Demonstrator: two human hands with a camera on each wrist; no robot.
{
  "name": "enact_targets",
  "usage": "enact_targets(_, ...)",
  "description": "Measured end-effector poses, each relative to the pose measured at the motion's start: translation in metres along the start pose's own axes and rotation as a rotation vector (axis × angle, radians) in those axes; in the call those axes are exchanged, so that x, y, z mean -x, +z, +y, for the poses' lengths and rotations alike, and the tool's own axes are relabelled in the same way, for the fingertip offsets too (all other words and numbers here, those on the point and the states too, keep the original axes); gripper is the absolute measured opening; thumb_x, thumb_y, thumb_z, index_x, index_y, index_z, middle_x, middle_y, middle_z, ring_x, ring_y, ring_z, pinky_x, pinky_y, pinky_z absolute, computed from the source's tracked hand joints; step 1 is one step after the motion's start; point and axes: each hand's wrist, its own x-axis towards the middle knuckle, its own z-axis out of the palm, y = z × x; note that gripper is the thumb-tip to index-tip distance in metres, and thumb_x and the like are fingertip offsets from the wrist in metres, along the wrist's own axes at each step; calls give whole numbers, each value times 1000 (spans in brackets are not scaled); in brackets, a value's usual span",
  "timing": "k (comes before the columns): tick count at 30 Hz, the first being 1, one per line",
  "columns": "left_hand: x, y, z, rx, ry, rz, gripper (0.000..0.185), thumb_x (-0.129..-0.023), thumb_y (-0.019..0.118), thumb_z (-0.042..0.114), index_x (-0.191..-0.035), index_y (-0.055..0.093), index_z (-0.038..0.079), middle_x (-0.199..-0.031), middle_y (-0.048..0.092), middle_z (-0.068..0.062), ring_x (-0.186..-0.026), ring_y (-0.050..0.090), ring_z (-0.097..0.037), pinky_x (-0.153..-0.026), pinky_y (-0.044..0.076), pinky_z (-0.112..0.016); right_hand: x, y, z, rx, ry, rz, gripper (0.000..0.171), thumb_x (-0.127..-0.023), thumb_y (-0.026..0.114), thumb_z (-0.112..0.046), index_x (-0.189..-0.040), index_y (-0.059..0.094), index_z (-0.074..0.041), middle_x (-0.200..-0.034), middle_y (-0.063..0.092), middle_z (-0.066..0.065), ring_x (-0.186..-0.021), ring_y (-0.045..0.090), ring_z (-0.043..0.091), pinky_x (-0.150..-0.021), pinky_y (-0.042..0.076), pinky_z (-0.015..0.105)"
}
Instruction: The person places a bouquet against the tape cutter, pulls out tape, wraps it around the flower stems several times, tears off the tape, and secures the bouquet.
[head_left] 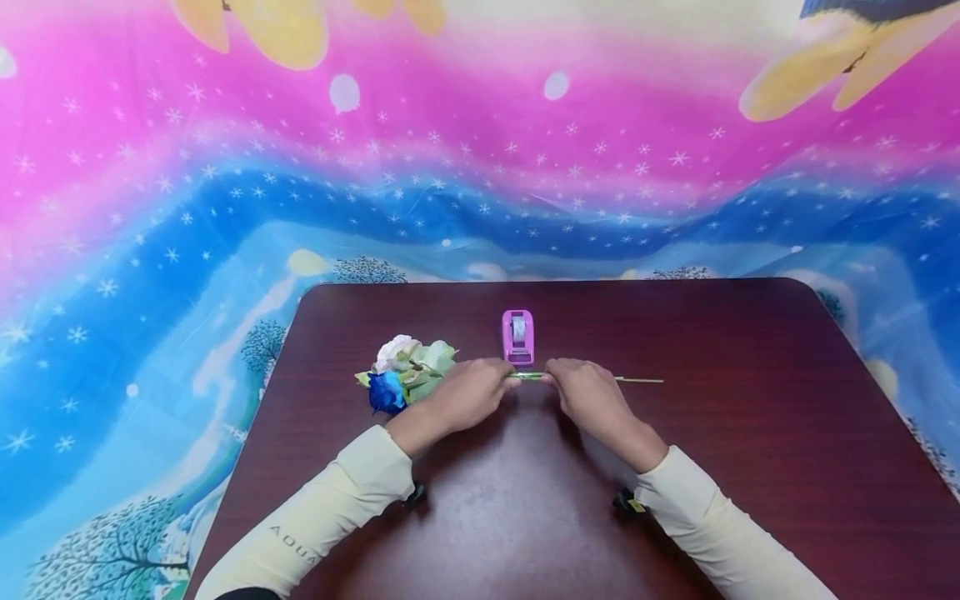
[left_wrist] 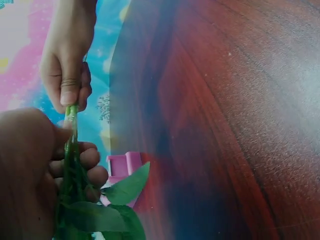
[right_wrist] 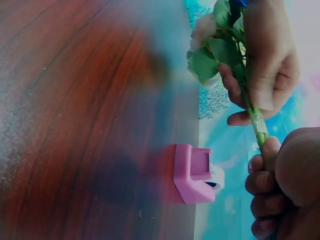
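A small bunch of flowers, with a blue rose (head_left: pixel 386 392) and a pale pink-white rose (head_left: pixel 396 352), is held sideways above the table by both hands. My left hand (head_left: pixel 474 392) grips the green stems just below the leaves (right_wrist: pixel 225 52). Further along, my right hand (head_left: pixel 592 396) curls its fingers round the lower stems, and a thin stem end (head_left: pixel 641 381) sticks out beyond it. Between the hands a short length of stems (left_wrist: pixel 71 117) shows, with a shiny clear band that looks like tape. Just behind them stands a pink tape dispenser (head_left: pixel 517 337) with a roll in it.
The dark red-brown wooden table (head_left: pixel 750 458) has rounded far corners. Behind it hangs a pink and blue cloth (head_left: pixel 480 167) printed with snowflakes and trees. A dark wrist device (head_left: pixel 628 502) sits by the right cuff.
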Motion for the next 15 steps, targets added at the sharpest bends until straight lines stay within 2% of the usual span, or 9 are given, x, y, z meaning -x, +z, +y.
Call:
enact_targets(4,0,0,0,20,-7,-4,24,-108,51,26,-103,69,9,-84,64,3,-74,60,-13,-65,51,-29,0,3,1,44,-39,43,21,-98,68,-20,-81,59,-11,-68,58,0,-65,56,18,-63,45,34)
enact_targets(8,1,5,-2,-1,32,25,16,-105,58,22,-100,66,10,-85,66,2,-75,65,-15,-64,53,-29,1,6,3,94,-80,83,18,-98,69,-19,-84,61,-10,-71,63,2,-67,59,19,-62,41,31)
enact_targets(15,3,11,-4,-49,103,165,9,-99,67,16,-92,68,10,-81,71,-1,-72,71,-18,-63,57,-30,1,8,3,119,-92,92,15,-99,67,-18,-88,62,-10,-76,65,3,-73,61,22,-64,40,32)
